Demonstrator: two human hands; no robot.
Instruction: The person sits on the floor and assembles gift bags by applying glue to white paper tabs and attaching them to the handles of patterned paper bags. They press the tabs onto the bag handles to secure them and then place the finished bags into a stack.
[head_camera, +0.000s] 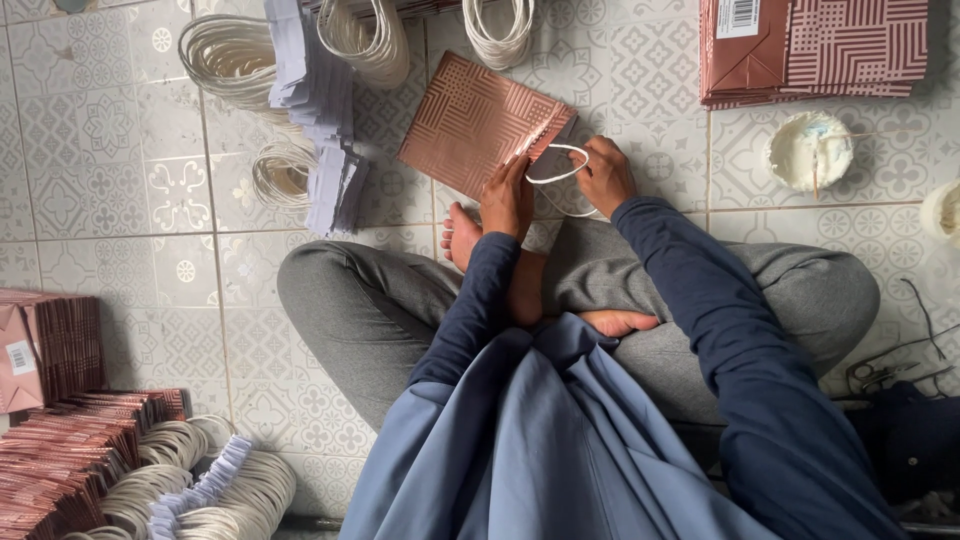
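Evidently, a white cord handle (556, 163) was pinched by the right hand (603, 176) just beside the left hand (507, 198), which pressed the pink patterned bag (478, 123) (floor-laid); steadiness seemed advisable.

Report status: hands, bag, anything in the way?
Left hand pins pink patterned paper bag at its opening. Right hand grips white cord handle. Nothing blocking; grey strip stack beside.

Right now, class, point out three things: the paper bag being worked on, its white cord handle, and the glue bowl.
paper bag (470, 120), head view, middle of its patterned face
white cord handle (556, 166), head view, on the loop
glue bowl (806, 150), head view, white contents
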